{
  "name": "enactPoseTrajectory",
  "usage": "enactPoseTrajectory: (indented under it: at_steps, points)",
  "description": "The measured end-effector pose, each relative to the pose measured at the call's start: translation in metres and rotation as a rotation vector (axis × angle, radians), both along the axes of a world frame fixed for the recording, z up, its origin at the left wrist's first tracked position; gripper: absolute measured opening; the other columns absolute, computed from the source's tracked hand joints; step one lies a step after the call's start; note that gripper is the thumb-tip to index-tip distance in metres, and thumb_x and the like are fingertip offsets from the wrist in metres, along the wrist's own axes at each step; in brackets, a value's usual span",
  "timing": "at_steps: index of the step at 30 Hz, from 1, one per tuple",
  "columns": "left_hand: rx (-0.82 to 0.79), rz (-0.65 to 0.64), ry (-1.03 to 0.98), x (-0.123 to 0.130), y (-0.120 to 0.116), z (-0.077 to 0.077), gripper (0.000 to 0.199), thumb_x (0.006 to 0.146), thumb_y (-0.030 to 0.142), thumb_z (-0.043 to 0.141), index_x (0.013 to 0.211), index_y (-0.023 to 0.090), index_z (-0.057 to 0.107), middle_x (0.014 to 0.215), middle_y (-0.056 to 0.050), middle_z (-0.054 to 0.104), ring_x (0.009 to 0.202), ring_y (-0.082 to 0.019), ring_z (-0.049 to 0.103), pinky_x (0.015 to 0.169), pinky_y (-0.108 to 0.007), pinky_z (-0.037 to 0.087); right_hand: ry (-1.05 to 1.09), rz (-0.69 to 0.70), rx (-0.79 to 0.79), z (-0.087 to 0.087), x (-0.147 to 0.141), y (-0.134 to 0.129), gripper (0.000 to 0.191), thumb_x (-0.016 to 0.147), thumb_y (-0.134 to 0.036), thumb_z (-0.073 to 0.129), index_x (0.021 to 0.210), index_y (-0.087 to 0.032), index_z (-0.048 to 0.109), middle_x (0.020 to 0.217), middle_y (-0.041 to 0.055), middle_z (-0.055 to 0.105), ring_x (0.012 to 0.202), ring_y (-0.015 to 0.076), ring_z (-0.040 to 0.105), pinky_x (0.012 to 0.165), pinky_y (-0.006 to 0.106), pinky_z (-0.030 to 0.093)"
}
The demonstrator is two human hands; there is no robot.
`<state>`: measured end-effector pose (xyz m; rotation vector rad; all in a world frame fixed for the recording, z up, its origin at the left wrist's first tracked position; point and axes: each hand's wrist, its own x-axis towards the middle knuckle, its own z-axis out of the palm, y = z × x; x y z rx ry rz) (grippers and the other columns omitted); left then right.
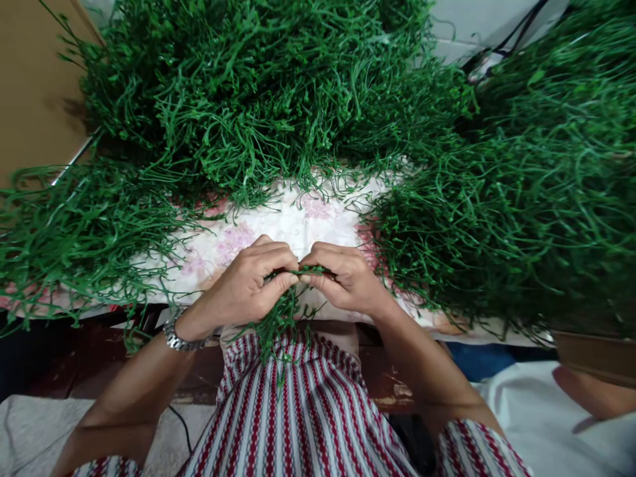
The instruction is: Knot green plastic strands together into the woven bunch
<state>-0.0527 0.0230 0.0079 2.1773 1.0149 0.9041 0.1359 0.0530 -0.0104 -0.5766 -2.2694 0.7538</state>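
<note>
My left hand (265, 275) and my right hand (345, 275) meet over the front edge of the cloth, thumbs and fingertips nearly touching. Both pinch a short piece of thin green stem (313, 270) that runs between them. Below the fingers hangs a small bunch of the same green stems (278, 324), reaching down over the striped shirt; how it is held is hidden by my left hand. A metal-band watch (179, 338) is on my left wrist. The stems are thin and curly with small tips; whether they are plastic or real I cannot tell.
A large heap of green stems (258, 99) stands at the back, with another heap (521, 199) on the right and a lower pile (89, 238) on the left. Floral cloth (283, 222) covers the table. A person's white garment (521, 411) shows at lower right.
</note>
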Motion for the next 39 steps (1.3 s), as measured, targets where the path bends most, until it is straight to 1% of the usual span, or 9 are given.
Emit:
enactPoseTrajectory:
  at_steps: [3,10,16,19,23,26,29,34,39]
  points:
    - [-0.036,-0.065,0.126,-0.002,0.000,0.005,0.012,0.083,0.018,0.049,0.071,0.017,0.046,0.066,0.001,0.052,0.067,-0.012,0.046,0.070,-0.029,0.037,-0.090,0.066,0.069,0.003,0.003,0.002,0.015,0.089,-0.024,0.048,0.079,-0.014,0.054,0.069,0.0012,0.053,0.064,0.0090,0.048,0.059,0.020,0.036]
    - [-0.145,-0.344,0.122,-0.003,0.003,-0.001,0.023,0.082,0.011,0.046,0.060,0.017,0.040,0.058,0.003,0.044,0.062,-0.011,0.045,0.073,-0.029,0.038,-0.323,0.330,0.104,0.009,0.003,0.001,0.016,0.079,-0.007,0.040,0.069,-0.016,0.049,0.066,-0.0006,0.048,0.063,0.0089,0.045,0.058,0.021,0.033]
    - [-0.163,-0.402,0.125,-0.009,-0.008,0.002,0.029,0.082,0.011,0.046,0.056,0.018,0.035,0.054,0.003,0.039,0.058,-0.012,0.040,0.069,-0.030,0.037,-0.519,0.437,0.075,0.020,0.012,0.003,0.016,0.071,-0.004,0.044,0.062,-0.017,0.043,0.063,-0.0025,0.045,0.058,0.0083,0.042,0.054,0.021,0.030]
    - [-0.250,-0.275,0.025,-0.017,-0.008,0.002,0.027,0.084,0.016,0.047,0.058,0.017,0.041,0.055,0.002,0.041,0.057,-0.011,0.040,0.065,-0.029,0.037,-0.479,0.356,0.056,0.026,0.021,0.014,0.016,0.080,-0.008,0.044,0.067,-0.017,0.047,0.068,0.0001,0.048,0.065,0.0101,0.046,0.059,0.022,0.035]
    - [-0.460,-0.026,-0.302,-0.020,-0.005,-0.009,0.018,0.081,0.026,0.056,0.067,0.015,0.056,0.066,-0.001,0.053,0.060,-0.011,0.047,0.056,-0.024,0.036,-0.164,0.160,0.022,0.024,0.015,0.018,0.012,0.089,-0.021,0.043,0.084,-0.016,0.052,0.091,0.0089,0.054,0.087,0.0149,0.051,0.075,0.027,0.043]
    - [-0.545,0.084,-0.543,-0.012,-0.005,-0.017,0.016,0.077,0.027,0.062,0.067,0.015,0.061,0.067,-0.002,0.055,0.063,-0.011,0.049,0.056,-0.023,0.037,0.024,0.005,-0.078,0.011,-0.003,0.007,0.013,0.091,-0.020,0.041,0.084,-0.015,0.051,0.077,0.0038,0.054,0.071,0.0104,0.051,0.066,0.023,0.042]
    - [-0.547,0.220,-0.695,-0.002,-0.006,-0.023,0.016,0.073,0.026,0.067,0.061,0.015,0.062,0.061,0.000,0.053,0.059,-0.010,0.046,0.054,-0.022,0.035,0.091,-0.087,-0.222,-0.001,-0.017,-0.006,0.013,0.091,-0.024,0.043,0.089,-0.015,0.051,0.071,0.0000,0.053,0.062,0.0073,0.047,0.059,0.019,0.039]
    - [-0.503,0.330,-0.777,0.009,-0.009,-0.027,0.013,0.071,0.022,0.069,0.061,0.016,0.062,0.059,0.002,0.049,0.057,-0.008,0.042,0.053,-0.021,0.033,0.119,-0.103,-0.424,-0.008,-0.022,-0.015,0.020,0.085,-0.034,0.053,0.092,-0.015,0.051,0.069,-0.0028,0.048,0.060,0.0063,0.043,0.055,0.017,0.036]
    - [-0.505,0.431,-0.756,0.013,-0.011,-0.029,0.014,0.068,0.027,0.071,0.064,0.016,0.063,0.057,0.003,0.053,0.053,-0.007,0.043,0.050,-0.019,0.034,0.076,-0.118,-0.467,-0.011,-0.023,-0.018,0.011,0.083,-0.025,0.055,0.083,-0.014,0.054,0.065,-0.0038,0.047,0.058,0.0056,0.042,0.054,0.017,0.035]
